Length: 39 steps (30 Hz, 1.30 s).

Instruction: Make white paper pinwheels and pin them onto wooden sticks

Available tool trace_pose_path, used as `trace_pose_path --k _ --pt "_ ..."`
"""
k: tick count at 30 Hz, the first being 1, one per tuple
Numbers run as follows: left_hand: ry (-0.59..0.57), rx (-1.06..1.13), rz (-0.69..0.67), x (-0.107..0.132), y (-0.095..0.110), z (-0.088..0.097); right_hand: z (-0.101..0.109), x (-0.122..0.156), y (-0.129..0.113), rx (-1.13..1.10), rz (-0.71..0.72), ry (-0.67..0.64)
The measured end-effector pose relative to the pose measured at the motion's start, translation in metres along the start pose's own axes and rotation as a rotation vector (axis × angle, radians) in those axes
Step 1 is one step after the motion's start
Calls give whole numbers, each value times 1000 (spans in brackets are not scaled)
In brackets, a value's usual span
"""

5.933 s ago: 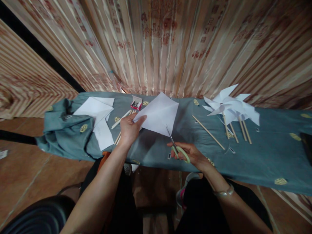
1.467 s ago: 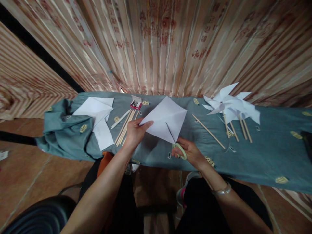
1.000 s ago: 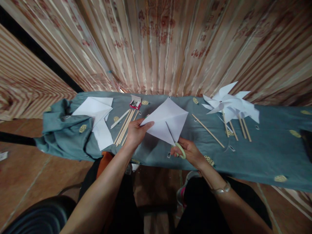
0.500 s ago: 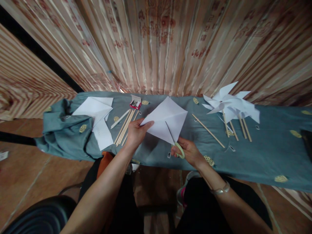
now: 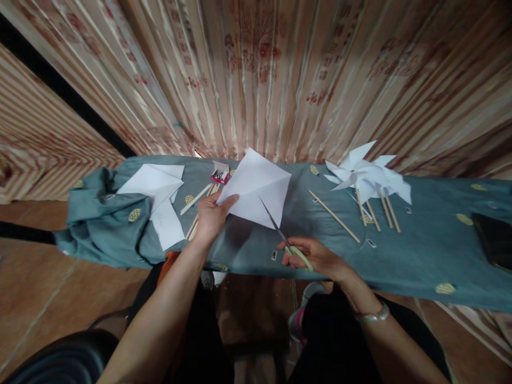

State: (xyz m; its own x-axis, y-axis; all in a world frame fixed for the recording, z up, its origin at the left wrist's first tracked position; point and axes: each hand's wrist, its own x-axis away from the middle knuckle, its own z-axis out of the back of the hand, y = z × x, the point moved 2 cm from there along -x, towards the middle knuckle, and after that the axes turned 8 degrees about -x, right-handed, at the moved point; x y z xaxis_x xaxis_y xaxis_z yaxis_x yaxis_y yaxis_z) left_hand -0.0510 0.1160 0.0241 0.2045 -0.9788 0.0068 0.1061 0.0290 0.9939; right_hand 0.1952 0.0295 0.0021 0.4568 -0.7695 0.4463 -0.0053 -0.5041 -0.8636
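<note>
A square white sheet of paper (image 5: 260,178) with crease lines is pinched at its left corner by my left hand (image 5: 214,216), thumb on top. My right hand (image 5: 310,254) grips a pair of scissors (image 5: 298,256) by the pale green handles. The dark blades lie over the lower right part of the paper and point toward its middle. Both hands are above the cloth-covered table. Behind my left hand, wooden sticks (image 5: 192,226) and a white pen-like stick (image 5: 196,200) lie partly hidden.
Several finished paper pinwheels (image 5: 368,173) on sticks lie at the right, with a single wooden stick (image 5: 334,216) nearer. A small red box of pins (image 5: 220,173) stands open behind. More white sheets (image 5: 154,181) lie left on the green tablecloth (image 5: 428,240). A dark flat object (image 5: 494,240) rests far right.
The paper and my left hand have shifted left in view. The scissors have drawn back toward the lower right, showing more of the blades. The whole scene has shifted slightly left too.
</note>
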Motion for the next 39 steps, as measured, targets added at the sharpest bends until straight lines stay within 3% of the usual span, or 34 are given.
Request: trace_pose_path --k 3,8,10,13,16,20,24,26,28,33,39 --pt "-7 18 25 1 0 4 18 23 -15 52 34 9" --pt "-215 -12 108 16 1 -1 33 39 -38 43 471 502" --pt "-337 -57 130 23 1 -5 29 36 -42 125 558 601" --pt "-486 -115 138 32 -1 -10 20 27 -46 341 557 628" --pt "-545 -137 141 36 0 -10 12 21 -48 450 512 588" --pt "-444 36 146 36 9 -3 4 16 -52 256 506 573" --pt "-339 328 196 42 13 0 0 10 -59 -24 620 744" --pt "-301 367 221 51 9 -6 -5 4 -62 -111 675 837" --pt "-340 370 229 63 6 -17 -12 -2 -64 -176 707 879" --pt "-493 459 217 85 7 -42 -40 -21 -62 -215 696 799" --pt "-247 466 313 79 3 -36 -58 -30 -50 -263 641 732"
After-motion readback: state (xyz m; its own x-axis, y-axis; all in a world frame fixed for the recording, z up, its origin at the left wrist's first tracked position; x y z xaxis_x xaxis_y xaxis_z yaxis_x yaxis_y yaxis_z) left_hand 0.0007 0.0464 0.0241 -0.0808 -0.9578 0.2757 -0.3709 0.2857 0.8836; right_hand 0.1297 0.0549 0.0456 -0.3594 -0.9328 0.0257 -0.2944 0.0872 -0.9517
